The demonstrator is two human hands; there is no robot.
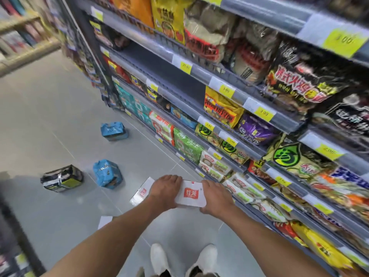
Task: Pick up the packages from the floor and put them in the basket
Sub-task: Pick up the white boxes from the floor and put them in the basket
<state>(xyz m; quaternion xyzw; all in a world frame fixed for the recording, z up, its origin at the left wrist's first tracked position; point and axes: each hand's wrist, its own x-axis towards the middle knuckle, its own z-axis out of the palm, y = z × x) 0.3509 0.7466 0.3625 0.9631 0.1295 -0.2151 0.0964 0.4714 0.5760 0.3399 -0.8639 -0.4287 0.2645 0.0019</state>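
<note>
Motion blur is smearing most of the frame, so the print on the goods along the right is barely reading, and a dark shape at the lower left edge is cut off and too blurred to name. The left hand (165, 188) is covering part of a second white package (142, 191) lying on the floor (50, 116), and the left forearm is hiding most of a white corner (105, 221) lower down, so what that piece is cannot be told. Both shoes (159, 258) are running off the bottom edge. The shelves (199, 70) on the right are carrying rows of instant-noodle bags in yellow, green, purple, black and white, with yellow price tags (226, 90) sitting along the rails; one stretch of an upper shelf is showing bare grey. Both arms are reaching forward and down, nearly straight. The left hand is gripping the left end of a white package (189, 193) with a red square logo, fingers curling over its edge, and the right hand (216, 196) is gripping the right end, so the package is being held between them above the floor, just beside the lowest shelves. On the floor to the left, a near blue package (107, 173) and a black package (61, 178) are lying close together, and a far blue package (114, 131) is sitting well beyond them.
</note>
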